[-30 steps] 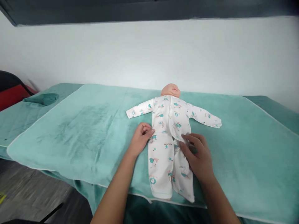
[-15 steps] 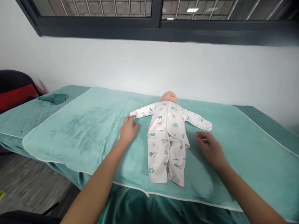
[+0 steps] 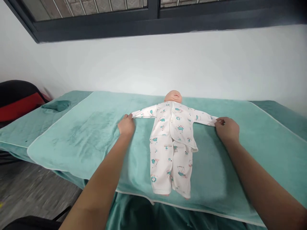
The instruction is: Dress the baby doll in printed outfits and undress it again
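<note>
A baby doll [image 3: 173, 95] lies face up on a teal towel [image 3: 83, 134], dressed in a white printed sleepsuit [image 3: 171, 137]. My left hand [image 3: 126, 125] pinches the cuff of the sleeve that points left, its fingers closed on the fabric. My right hand [image 3: 226, 129] grips the cuff of the sleeve that points right. Both sleeves are stretched straight out to the sides. The suit's legs lie flat, reaching almost to the towel's near edge.
The towel covers a padded table [image 3: 19, 124] draped in darker teal, with a face hole [image 3: 56, 105] at the far left. A black and red chair [image 3: 16, 100] stands at the left. A white wall and a window frame [image 3: 153, 19] rise behind.
Both hands left the suit's waist and moved outward to the sleeve cuffs, taking hold of them. The sleeves now lie pulled straight. My view tilted up a little.
</note>
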`<action>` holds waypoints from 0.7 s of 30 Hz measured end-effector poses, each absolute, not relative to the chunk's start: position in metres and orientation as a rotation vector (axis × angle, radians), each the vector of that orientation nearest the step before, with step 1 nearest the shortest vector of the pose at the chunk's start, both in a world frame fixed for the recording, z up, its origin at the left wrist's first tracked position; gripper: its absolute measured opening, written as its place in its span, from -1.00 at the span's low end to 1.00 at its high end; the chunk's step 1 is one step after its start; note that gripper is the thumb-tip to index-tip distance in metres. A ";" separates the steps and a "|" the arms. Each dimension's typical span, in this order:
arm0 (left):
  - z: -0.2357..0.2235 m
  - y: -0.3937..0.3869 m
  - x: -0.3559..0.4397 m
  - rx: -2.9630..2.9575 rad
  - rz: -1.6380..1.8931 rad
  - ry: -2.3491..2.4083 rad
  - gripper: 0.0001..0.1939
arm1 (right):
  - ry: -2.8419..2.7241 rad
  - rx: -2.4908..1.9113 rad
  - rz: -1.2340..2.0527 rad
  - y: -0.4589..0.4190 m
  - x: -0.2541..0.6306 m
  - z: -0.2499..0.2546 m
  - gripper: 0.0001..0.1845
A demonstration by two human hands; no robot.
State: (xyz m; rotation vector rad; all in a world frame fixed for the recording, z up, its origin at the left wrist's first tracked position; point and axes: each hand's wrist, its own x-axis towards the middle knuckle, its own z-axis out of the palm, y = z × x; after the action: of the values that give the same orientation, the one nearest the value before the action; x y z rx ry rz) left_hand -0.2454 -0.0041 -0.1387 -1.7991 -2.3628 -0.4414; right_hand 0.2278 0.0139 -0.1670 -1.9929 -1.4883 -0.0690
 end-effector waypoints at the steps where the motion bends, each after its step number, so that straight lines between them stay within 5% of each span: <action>1: -0.139 -0.003 -0.246 -1.783 -0.464 -2.372 -0.60 | -1.473 -1.990 -0.081 0.014 0.229 -0.167 -0.68; 9: -0.134 -0.019 -0.242 -1.742 -0.689 -2.404 -0.54 | -1.487 -1.830 -0.033 -0.030 0.205 -0.158 -0.65; 17: -0.147 -0.158 -0.187 -1.969 -1.839 -2.367 -0.71 | -1.666 -1.375 0.549 -0.186 0.127 -0.163 -0.63; 21: -0.161 -0.249 -0.148 -2.256 -2.062 -2.229 -0.72 | -1.745 -1.208 0.623 -0.251 0.087 -0.174 -0.61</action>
State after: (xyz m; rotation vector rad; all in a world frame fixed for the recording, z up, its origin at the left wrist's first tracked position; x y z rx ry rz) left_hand -0.1480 -0.2488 -0.1607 -2.2565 -2.2291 -2.0619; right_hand 0.0871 -0.2515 -0.1739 -1.2082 -1.7450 0.6235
